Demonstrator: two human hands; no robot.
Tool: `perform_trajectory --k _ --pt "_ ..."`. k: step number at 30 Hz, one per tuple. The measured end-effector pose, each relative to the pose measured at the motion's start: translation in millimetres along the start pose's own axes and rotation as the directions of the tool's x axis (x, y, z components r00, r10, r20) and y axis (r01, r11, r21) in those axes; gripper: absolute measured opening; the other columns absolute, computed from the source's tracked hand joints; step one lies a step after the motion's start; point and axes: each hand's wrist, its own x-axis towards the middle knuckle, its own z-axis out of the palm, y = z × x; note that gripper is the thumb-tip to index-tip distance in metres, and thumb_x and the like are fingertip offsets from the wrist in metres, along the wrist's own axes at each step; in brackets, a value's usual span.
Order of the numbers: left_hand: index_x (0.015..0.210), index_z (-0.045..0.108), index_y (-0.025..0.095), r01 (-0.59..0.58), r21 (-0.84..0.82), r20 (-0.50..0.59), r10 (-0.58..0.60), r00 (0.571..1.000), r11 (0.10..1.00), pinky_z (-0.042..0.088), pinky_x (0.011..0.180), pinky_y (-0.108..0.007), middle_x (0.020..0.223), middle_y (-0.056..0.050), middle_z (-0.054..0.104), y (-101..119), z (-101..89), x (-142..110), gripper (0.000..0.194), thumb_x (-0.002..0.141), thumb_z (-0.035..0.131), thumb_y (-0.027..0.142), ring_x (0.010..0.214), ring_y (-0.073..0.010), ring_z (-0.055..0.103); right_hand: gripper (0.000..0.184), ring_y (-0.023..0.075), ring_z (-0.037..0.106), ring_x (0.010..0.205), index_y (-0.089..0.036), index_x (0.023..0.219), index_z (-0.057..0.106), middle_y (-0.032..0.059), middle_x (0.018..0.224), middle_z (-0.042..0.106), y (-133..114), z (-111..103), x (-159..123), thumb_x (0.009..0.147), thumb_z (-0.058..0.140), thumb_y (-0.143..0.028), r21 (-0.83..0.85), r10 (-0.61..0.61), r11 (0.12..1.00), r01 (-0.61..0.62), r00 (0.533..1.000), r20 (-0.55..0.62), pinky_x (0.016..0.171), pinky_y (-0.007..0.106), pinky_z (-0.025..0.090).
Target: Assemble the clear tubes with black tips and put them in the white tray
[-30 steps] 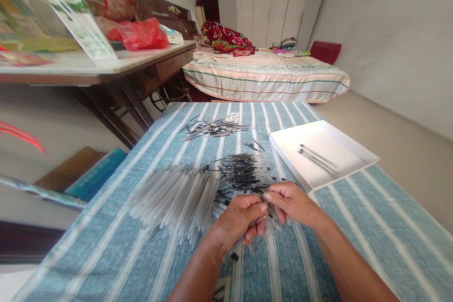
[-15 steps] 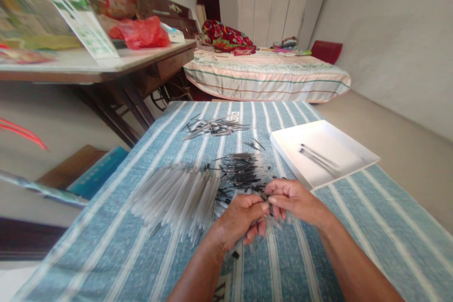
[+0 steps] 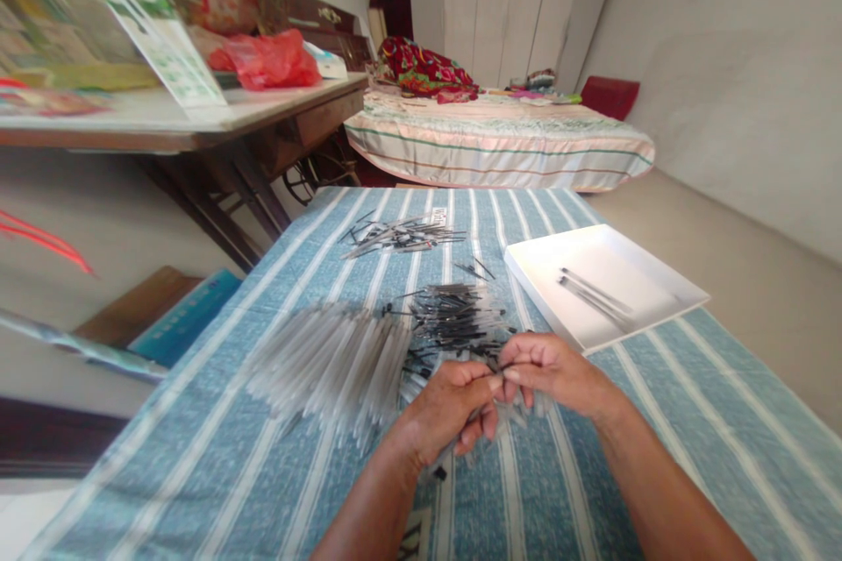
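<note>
My left hand [image 3: 447,408] is closed around a clear pen barrel [image 3: 453,454] that slants down toward me, its dark tip near the cloth. My right hand [image 3: 549,372] pinches a thin black refill [image 3: 505,365] at the barrel's upper end, fingertips touching the left hand's. Just beyond the hands lies a heap of black-tipped refills [image 3: 457,320]. To the left is a pile of clear barrels [image 3: 329,364]. A white tray [image 3: 658,280] to the right holds two assembled pens [image 3: 592,296].
A blue striped cloth [image 3: 658,421] covers the table. A smaller scatter of dark parts [image 3: 401,237] lies further back. A wooden desk [image 3: 197,127] with papers and red bags stands at left, a bed [image 3: 500,140] beyond.
Both hands stay together over the cloth; the right hand's pinch has shifted slightly against the left. The view drifted a little.
</note>
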Motion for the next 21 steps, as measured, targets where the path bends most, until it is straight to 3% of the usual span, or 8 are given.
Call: perform_trajectory --k 7,17,21 --pt "0.074 0.053 0.015 0.013 -0.012 -0.026 -0.013 1.0 1.0 0.021 0.027 -0.015 0.047 0.005 0.055 0.1 -0.8 0.4 0.023 0.078 0.049 0.037 0.025 -0.003 0.032 0.018 0.0072 0.051 0.043 -0.015 0.08 0.055 -0.0001 0.063 0.065 -2.2 -2.4 -0.7 0.077 0.059 -0.032 -0.005 -0.028 1.0 0.028 0.996 -0.085 0.043 0.02 0.043" --pt "0.073 0.051 0.015 0.022 0.074 0.006 -0.022 1.0 0.997 0.022 0.029 -0.016 0.049 0.004 0.055 1.8 -1.3 -0.9 0.024 0.079 0.048 0.038 0.027 -0.0029 0.033 0.022 0.0078 0.052 0.041 -0.014 0.072 0.056 -0.0005 0.055 0.063 0.8 1.3 -1.5 0.076 0.061 -0.035 0.001 0.021 1.0 -0.021 0.998 -0.056 0.042 0.019 0.043" --pt "0.069 0.049 0.016 0.017 0.247 0.0 -0.017 1.0 0.969 0.024 0.031 -0.015 0.051 0.004 0.055 11.8 -9.9 -9.3 0.023 0.079 0.047 0.036 0.031 -0.0036 0.035 0.02 0.0093 0.053 0.04 -0.014 0.069 0.056 0.0001 0.051 0.063 3.5 -11.1 -5.5 0.075 0.062 -0.033 0.078 -0.011 0.997 0.028 0.979 -0.202 0.041 0.02 0.042"
